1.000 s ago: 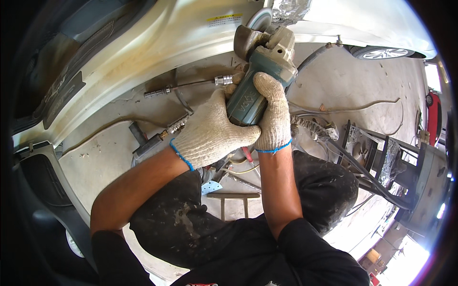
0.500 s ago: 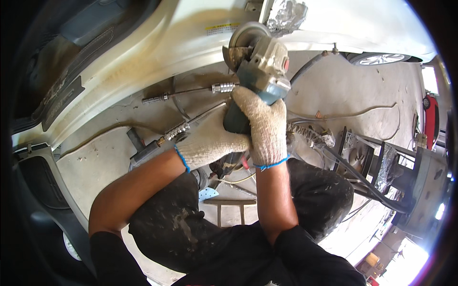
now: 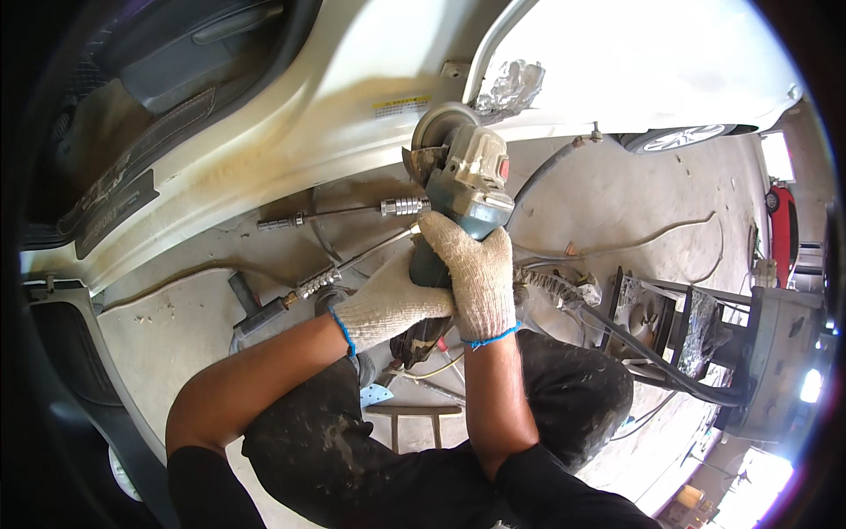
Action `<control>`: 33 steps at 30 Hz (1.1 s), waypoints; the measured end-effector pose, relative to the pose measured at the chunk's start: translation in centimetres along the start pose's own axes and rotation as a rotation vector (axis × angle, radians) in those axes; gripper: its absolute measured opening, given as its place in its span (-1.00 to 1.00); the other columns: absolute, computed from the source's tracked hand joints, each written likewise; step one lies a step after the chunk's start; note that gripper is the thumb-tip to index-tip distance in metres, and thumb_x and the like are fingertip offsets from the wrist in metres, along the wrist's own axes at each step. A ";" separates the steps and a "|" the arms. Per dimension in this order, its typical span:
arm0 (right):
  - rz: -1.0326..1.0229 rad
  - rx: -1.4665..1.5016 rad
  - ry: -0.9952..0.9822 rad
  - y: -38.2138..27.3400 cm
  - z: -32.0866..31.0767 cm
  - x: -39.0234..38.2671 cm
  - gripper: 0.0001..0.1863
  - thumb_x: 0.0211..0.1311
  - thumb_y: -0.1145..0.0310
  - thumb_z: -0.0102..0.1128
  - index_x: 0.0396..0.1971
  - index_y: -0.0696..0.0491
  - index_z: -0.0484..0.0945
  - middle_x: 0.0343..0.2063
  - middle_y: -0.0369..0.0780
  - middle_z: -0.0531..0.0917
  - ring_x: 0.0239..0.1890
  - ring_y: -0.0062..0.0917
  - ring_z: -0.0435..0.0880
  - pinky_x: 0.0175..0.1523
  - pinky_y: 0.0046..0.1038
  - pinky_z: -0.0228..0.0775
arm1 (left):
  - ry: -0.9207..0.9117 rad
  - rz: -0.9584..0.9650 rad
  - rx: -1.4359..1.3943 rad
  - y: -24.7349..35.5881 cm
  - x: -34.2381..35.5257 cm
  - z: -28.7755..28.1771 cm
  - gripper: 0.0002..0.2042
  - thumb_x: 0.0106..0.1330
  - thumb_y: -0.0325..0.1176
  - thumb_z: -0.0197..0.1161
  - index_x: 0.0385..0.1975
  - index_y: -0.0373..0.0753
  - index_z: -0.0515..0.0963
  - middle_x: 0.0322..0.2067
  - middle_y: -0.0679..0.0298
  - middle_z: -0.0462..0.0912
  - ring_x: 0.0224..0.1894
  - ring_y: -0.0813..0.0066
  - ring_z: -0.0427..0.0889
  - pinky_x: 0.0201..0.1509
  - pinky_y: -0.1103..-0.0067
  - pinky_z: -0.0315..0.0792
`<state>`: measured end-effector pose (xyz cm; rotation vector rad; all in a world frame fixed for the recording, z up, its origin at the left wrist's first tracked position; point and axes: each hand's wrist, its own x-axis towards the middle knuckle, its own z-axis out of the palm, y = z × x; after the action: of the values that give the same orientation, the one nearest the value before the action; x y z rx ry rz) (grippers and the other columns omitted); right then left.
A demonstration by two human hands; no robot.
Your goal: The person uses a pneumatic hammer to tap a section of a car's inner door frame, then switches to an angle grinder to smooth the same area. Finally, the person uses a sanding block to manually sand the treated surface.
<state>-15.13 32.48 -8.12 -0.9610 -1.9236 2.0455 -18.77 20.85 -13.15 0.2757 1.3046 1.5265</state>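
Note:
A dark teal angle grinder [image 3: 471, 198] with a worn metal gear head is held by both gloved hands. My right hand [image 3: 474, 282] wraps round its body, thumb across the top. My left hand [image 3: 388, 300] grips its lower body from the left, partly under the right. The disc and guard [image 3: 441, 128] point up toward the cream car sill [image 3: 335, 132]; whether they touch it I cannot tell. Just right of the disc a crumpled silver patch [image 3: 515, 84] sits on the white body panel [image 3: 617, 62].
Below the sill, rod-like metal tools [image 3: 405, 206], a hammer-shaped tool [image 3: 256, 309] and hoses lie on the concrete floor [image 3: 670, 185]. A black metal rack or machine [image 3: 767, 344] stands at right, with a red car [image 3: 782, 234] beyond. A door trim [image 3: 70, 353] borders the left.
The grinder has tilted slightly and moved lower in the picture, with both hands still on it. The car sill also appears lower, so the view has shifted.

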 end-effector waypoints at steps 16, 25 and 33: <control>0.033 0.092 -0.014 -0.3 -0.3 -0.1 -0.62 0.02 0.31 0.45 -0.17 0.17 0.62 -0.33 -0.27 0.68 -0.32 -0.63 0.60 -0.16 -0.50 0.47 | -0.002 0.035 -0.048 0.3 0.1 0.5 -0.38 0.03 -0.47 0.44 0.13 -0.33 0.34 -0.07 0.19 0.61 -0.06 0.46 0.62 0.03 0.50 0.56; -0.020 0.083 -0.015 0.0 -0.1 0.0 -0.63 0.09 0.33 0.38 -0.13 0.21 0.60 -0.38 -0.21 0.67 -0.39 -0.55 0.65 -0.25 -0.49 0.52 | 0.012 0.033 -0.018 0.4 0.1 0.5 -0.39 0.02 -0.46 0.44 0.12 -0.33 0.36 -0.08 0.20 0.62 -0.06 0.45 0.62 0.04 0.51 0.55; 0.049 0.107 -0.011 -0.1 -0.3 0.0 -0.57 0.02 0.30 0.45 -0.12 0.19 0.59 -0.30 -0.25 0.67 -0.29 -0.61 0.60 -0.13 -0.50 0.47 | 0.024 0.047 0.019 -0.1 0.2 0.3 -0.39 0.01 -0.42 0.45 0.11 -0.33 0.37 -0.08 0.21 0.62 -0.04 0.47 0.62 0.06 0.50 0.53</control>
<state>-14.97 32.72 -8.05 -0.9829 -1.7928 2.1601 -18.56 21.21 -13.24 0.3031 1.3401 1.5617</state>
